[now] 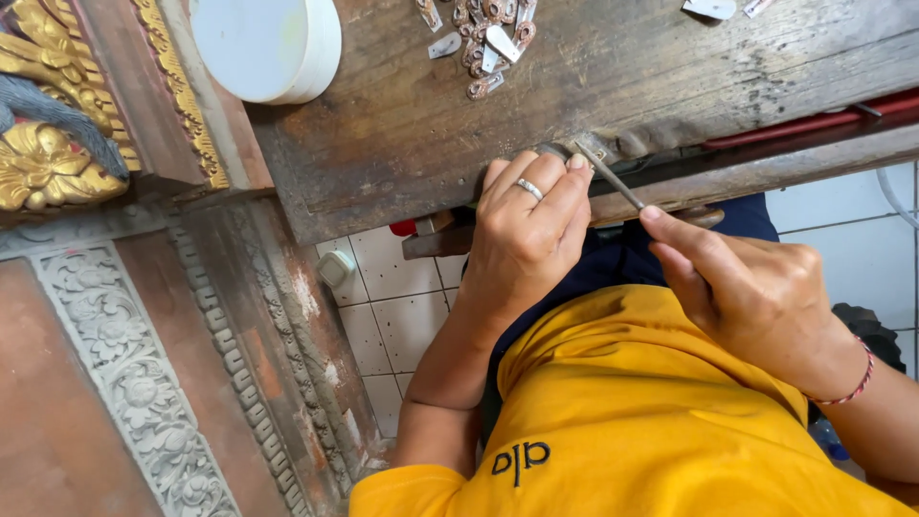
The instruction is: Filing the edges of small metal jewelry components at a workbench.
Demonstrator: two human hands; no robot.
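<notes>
The left hand (pixel 522 239) presses its fingers (pixel 565 187) together on a small metal piece (pixel 595 151) held against the front edge of the worn wooden counter (pixel 402 124); a ring sits on one finger, and the fingertips hide most of the piece, so only a pale, dull corner shows beside them. The right hand (pixel 747 292) has its fingers (pixel 670 230) clamped around the dark handle end of a thin file (pixel 613 177), whose grey blade slants up and left until its tip meets the piece at the counter's edge. As a judgement, the filing looks to be in mid-course: the tool is laid on the work and the piece is pinned in place, but how much of it is smoothed cannot be told, since so little of it is in sight. Farther back on the counter lies a heap of small metal pieces (pixel 488 43), flat and tab-shaped, some coppery brown and some pale silver; whether these are finished or waiting is not clear. A round white lid (pixel 268 43) rests near the counter's left corner. To the left stands carved woodwork (pixel 124 354) with gilt and grey floral bands, and white floor tiles (pixel 402 316) show below the counter.
</notes>
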